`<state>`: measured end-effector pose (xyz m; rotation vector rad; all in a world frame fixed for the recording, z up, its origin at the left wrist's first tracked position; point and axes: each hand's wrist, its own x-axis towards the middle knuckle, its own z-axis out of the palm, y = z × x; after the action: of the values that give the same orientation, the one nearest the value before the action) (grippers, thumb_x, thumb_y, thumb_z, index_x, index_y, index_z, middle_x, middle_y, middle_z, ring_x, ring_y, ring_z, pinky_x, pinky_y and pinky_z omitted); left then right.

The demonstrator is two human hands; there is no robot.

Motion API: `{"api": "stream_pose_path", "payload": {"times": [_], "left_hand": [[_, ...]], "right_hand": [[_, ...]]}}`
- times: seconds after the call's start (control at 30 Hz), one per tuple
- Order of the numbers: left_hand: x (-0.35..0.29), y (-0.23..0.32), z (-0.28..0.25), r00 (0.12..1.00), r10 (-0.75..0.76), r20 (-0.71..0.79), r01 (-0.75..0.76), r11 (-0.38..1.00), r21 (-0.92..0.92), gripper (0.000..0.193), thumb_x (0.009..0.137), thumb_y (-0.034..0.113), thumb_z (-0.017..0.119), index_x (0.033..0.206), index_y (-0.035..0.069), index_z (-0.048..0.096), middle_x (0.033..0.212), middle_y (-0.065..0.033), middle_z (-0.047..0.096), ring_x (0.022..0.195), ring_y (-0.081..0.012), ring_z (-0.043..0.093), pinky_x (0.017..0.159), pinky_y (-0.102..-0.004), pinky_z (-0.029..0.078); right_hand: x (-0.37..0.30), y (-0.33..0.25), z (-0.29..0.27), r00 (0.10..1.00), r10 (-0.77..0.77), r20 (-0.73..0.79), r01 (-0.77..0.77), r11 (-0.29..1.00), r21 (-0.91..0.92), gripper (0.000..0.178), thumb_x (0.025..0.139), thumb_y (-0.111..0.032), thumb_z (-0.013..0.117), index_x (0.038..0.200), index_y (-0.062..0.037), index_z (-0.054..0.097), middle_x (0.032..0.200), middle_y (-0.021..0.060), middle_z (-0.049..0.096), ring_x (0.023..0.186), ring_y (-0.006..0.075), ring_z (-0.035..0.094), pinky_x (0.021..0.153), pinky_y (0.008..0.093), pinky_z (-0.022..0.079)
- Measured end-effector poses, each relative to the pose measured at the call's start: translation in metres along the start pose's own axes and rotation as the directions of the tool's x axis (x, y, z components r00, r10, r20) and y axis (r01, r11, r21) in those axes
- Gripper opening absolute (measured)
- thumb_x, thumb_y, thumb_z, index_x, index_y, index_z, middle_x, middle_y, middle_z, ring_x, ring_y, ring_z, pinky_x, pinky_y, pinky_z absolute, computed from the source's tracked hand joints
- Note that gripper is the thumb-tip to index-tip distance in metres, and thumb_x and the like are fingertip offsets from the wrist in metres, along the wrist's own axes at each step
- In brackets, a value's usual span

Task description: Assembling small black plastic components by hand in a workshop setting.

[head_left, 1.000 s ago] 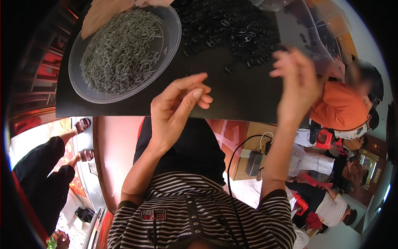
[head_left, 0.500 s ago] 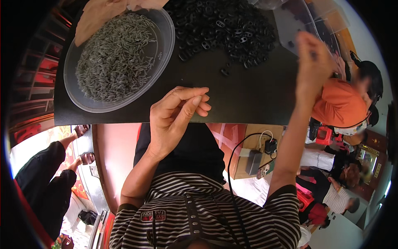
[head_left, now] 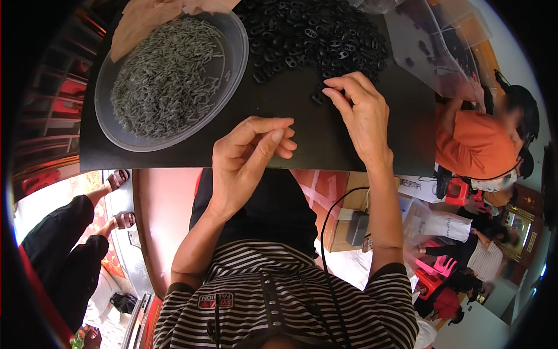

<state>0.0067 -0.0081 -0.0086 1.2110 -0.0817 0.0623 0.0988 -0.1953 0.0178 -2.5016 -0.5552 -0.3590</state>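
Note:
My left hand (head_left: 247, 154) hovers over the table's near edge, its thumb and fingers drawn together in a pinch. Anything between them is hidden or too small to make out. My right hand (head_left: 361, 113) is at the near side of a heap of small black oval plastic pieces (head_left: 334, 43), each with two holes. Thumb and index fingertips are slightly apart, with nothing visible between them. Just beside these fingertips lies a loose black piece (head_left: 317, 99). Left of the heap, a clear round tray (head_left: 136, 145) holds a mound of small grey metal springs (head_left: 157, 81).
Brown paper (head_left: 142, 23) overlaps the tray's far rim. A clear plastic bin (head_left: 415, 49) with some black pieces stands at the dark table's (head_left: 267, 102) far right. Beyond it sits a person in orange (head_left: 479, 142). A black cable (head_left: 325, 232) hangs in front of me.
My right hand has come left from beside the clear bin to the near side of the black heap. My left hand keeps its pinch almost in place.

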Motion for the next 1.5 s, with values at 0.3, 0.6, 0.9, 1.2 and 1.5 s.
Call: {"api": "stream_pose_path", "payload": {"times": [0.3, 0.6, 0.9, 1.2, 1.5], "left_hand": [[0.003, 0.008, 0.005, 0.994, -0.106, -0.009, 0.106, 0.994, -0.036, 0.022, 0.094, 0.009, 0.054, 0.109, -0.005, 0.060, 0.093, -0.0096, 0.064, 0.080, -0.0124, 0.063, 0.074, -0.0230, 0.051], [0.008, 0.012, 0.009, 0.959, -0.273, 0.070, 0.277, 0.866, -0.417, 0.021, 0.092, 0.008, 0.057, 0.109, -0.005, 0.058, 0.094, -0.0119, 0.065, 0.082, -0.0163, 0.065, 0.075, -0.0257, 0.053], [-0.004, 0.016, 0.004, 0.971, -0.234, 0.040, 0.218, 0.812, -0.542, 0.020, 0.090, 0.007, 0.059, 0.106, -0.004, 0.058, 0.093, -0.0128, 0.066, 0.082, -0.0183, 0.067, 0.074, -0.0259, 0.055], [-0.015, 0.014, -0.004, 0.984, -0.177, -0.028, 0.143, 0.867, -0.477, 0.024, 0.087, 0.002, 0.061, 0.110, -0.004, 0.058, 0.092, -0.0107, 0.066, 0.081, -0.0156, 0.066, 0.073, -0.0237, 0.054], [-0.021, 0.015, -0.008, 0.984, -0.175, -0.027, 0.152, 0.914, -0.375, 0.023, 0.087, 0.004, 0.062, 0.109, -0.002, 0.061, 0.087, -0.0081, 0.066, 0.075, -0.0111, 0.063, 0.070, -0.0226, 0.051]], "right_hand": [[-0.002, -0.005, -0.004, 0.985, 0.151, 0.080, -0.164, 0.968, 0.190, 0.010, 0.075, -0.004, 0.071, 0.084, -0.0025, 0.066, 0.074, 0.0026, 0.058, 0.058, 0.0118, 0.048, 0.055, 0.0256, 0.042], [-0.013, -0.046, -0.025, 0.953, 0.217, 0.211, -0.298, 0.798, 0.524, 0.008, 0.079, -0.005, 0.070, 0.085, -0.0010, 0.067, 0.076, -0.0014, 0.060, 0.063, 0.0057, 0.046, 0.056, 0.0204, 0.039], [-0.020, -0.074, -0.027, 0.989, 0.039, 0.143, -0.098, 0.896, 0.433, 0.010, 0.076, -0.001, 0.070, 0.085, -0.0034, 0.067, 0.076, -0.0003, 0.061, 0.060, 0.0051, 0.051, 0.051, 0.0199, 0.040], [-0.025, -0.082, -0.022, 0.992, 0.024, 0.127, -0.089, 0.840, 0.535, 0.012, 0.080, 0.001, 0.067, 0.091, -0.0026, 0.068, 0.084, 0.0018, 0.062, 0.064, 0.0057, 0.053, 0.052, 0.0193, 0.041], [-0.010, -0.091, -0.016, 0.985, 0.081, 0.151, -0.150, 0.836, 0.528, 0.008, 0.082, -0.002, 0.067, 0.090, -0.0011, 0.068, 0.081, 0.0022, 0.061, 0.064, 0.0065, 0.052, 0.054, 0.0199, 0.041]]}}
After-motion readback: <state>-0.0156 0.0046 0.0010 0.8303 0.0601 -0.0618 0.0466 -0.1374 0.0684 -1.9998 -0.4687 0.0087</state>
